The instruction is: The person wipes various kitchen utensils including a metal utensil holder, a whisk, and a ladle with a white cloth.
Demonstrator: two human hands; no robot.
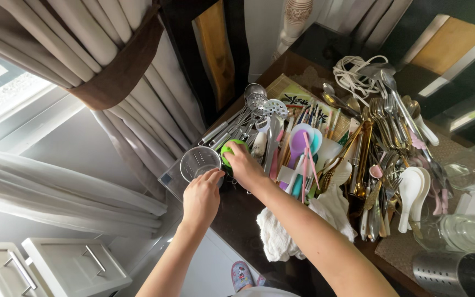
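At desk edge: left hand (200, 199) fingers pinch metal cup (199, 163) rim.
Right of cup: right hand (243, 166) closed on green utensil (230, 148).
Advice: steady cup, lift utensil slowly.

A dark glossy tabletop (236, 220) is carrying a wide heap of metal spoons and forks (383, 118). A crumpled white cloth (281, 234) is lying in front of that heap, a coiled white cord (353, 71) behind it, and a perforated steel cylinder holder (457, 273) to its right.
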